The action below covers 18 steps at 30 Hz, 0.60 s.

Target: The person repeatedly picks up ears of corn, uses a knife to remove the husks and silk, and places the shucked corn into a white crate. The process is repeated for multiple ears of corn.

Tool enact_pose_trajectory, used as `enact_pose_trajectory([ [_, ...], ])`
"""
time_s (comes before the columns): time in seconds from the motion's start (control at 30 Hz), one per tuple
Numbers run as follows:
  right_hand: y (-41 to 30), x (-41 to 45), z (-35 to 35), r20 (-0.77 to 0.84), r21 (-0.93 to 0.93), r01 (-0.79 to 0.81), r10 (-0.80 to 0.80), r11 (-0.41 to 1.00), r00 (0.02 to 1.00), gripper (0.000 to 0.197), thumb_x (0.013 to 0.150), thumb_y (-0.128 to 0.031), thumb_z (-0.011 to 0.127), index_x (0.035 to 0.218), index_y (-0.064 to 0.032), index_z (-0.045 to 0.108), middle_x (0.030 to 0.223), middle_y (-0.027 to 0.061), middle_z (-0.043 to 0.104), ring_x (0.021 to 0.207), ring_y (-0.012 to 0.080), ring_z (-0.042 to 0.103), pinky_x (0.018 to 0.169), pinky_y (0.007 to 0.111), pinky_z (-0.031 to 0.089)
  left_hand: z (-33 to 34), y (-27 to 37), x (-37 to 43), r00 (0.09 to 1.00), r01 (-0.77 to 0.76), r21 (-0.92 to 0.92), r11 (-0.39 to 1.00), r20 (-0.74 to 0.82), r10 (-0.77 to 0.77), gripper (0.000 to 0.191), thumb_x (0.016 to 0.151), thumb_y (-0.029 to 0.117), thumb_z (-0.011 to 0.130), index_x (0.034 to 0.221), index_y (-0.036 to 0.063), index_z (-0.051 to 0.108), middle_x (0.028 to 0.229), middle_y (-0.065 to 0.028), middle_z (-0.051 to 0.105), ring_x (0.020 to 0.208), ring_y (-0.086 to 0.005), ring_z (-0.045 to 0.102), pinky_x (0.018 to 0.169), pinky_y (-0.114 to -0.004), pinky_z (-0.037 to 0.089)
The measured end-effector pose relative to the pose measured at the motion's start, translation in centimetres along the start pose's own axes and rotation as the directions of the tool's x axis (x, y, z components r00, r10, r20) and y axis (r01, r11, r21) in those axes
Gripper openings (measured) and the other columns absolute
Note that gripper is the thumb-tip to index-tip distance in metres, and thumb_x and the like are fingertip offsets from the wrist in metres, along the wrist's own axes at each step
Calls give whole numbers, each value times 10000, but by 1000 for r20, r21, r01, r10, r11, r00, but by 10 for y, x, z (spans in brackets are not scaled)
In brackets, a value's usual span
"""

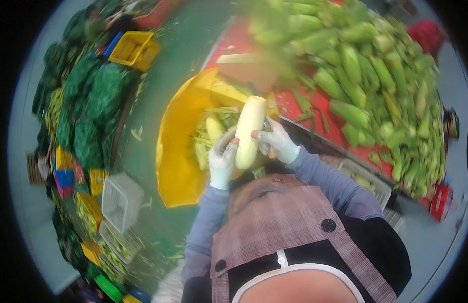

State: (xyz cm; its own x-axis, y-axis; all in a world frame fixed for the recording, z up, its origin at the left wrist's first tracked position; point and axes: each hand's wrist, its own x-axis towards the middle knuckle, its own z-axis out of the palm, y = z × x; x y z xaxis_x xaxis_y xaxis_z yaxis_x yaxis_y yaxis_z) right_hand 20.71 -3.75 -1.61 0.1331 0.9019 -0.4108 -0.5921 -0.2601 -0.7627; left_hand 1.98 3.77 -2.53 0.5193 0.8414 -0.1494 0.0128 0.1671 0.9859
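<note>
My left hand (223,153), in a pale glove with bare fingertips, grips the left side of a pale, peeled-looking long vegetable (250,132). On its other side my right hand (275,140), gloved the same way, touches the vegetable with the thumb. A small tool with a metal part (267,124) and a wooden-looking handle (272,153) sits in the right hand, partly hidden by the fingers. Below both hands stands a wide yellow container (177,151) holding green leaves or husks and another pale yellow piece (214,128).
A red-topped table (294,104) bears a large heap of green corn ears (370,72). Under its edge is a white crate (383,189). Leftward, on the green floor (143,125), are green mesh sacks (109,91), yellow crates (137,51) and a white crate (122,200).
</note>
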Motion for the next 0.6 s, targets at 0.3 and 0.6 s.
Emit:
enact_pose_trajectory([
  [0.3, 46, -111, -119, -471, 120, 125, -54, 985, 881, 717, 874, -312, 775, 1439, -35, 434, 893, 22, 600, 529, 81, 500, 413, 247, 358, 71, -10, 33, 887, -58, 248, 967, 457, -64, 167, 959, 71, 665, 1076, -39, 711, 990, -61, 693, 913, -131, 617, 851, -261, 485],
  [0.6, 262, -275, -353, -932, 305, 620, 360, 723, 39, 441, 821, -395, 834, 1059, -75, 646, 854, 73, 634, 670, 158, 563, 522, 310, 437, 77, -16, 55, 882, -1, 348, 937, 442, -163, 285, 994, 160, 646, 1189, -47, 667, 1060, -95, 693, 967, -165, 655, 865, -284, 513],
])
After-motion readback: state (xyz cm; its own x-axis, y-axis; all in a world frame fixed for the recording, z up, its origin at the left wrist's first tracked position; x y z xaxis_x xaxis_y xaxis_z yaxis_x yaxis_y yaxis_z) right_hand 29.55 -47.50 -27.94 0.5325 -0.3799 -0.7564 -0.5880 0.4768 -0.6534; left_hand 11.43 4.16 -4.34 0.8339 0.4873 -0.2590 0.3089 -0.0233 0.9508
